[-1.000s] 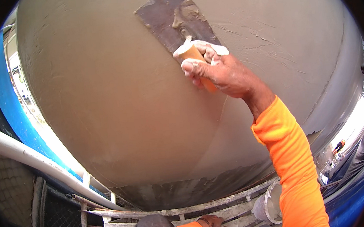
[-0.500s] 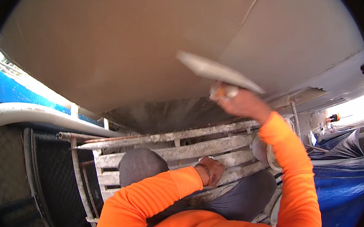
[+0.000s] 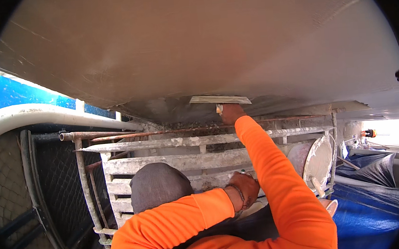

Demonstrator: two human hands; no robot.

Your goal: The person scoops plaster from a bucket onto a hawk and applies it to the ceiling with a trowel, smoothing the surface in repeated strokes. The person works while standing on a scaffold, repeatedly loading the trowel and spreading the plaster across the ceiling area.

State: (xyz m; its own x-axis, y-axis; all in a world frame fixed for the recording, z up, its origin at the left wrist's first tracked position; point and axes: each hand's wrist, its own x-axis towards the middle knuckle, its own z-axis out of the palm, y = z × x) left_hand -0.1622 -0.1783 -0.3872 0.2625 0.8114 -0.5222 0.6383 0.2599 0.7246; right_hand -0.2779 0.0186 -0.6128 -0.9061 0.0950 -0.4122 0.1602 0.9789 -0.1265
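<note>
My right hand [image 3: 231, 113] is stretched far forward and closed around the handle of a flat plastering trowel [image 3: 220, 99]. The trowel's long pale blade lies against or very near the lower part of a broad, smooth brown-grey surface [image 3: 178, 45]. My left hand [image 3: 245, 188], with a dark band at the wrist, is curled closed low in front of me, above a slatted platform [image 3: 179, 162]. A small greenish bit [image 3: 242, 171] shows at its fingers, but what it holds is mostly hidden.
Right of my right arm stands a plaster-smeared bucket [image 3: 318, 159]. A white pipe [image 3: 32, 113] and dark mesh [image 3: 69, 178] are at the left. Metal rails [image 3: 201, 140] cross ahead. Blue sheeting [image 3: 368, 214] lies at right; a person in orange [image 3: 369, 133] is far off.
My right hand with the trowel has moved left and down, and the blade is now almost level. My left hand has shifted slightly right. The bucket shows more.
</note>
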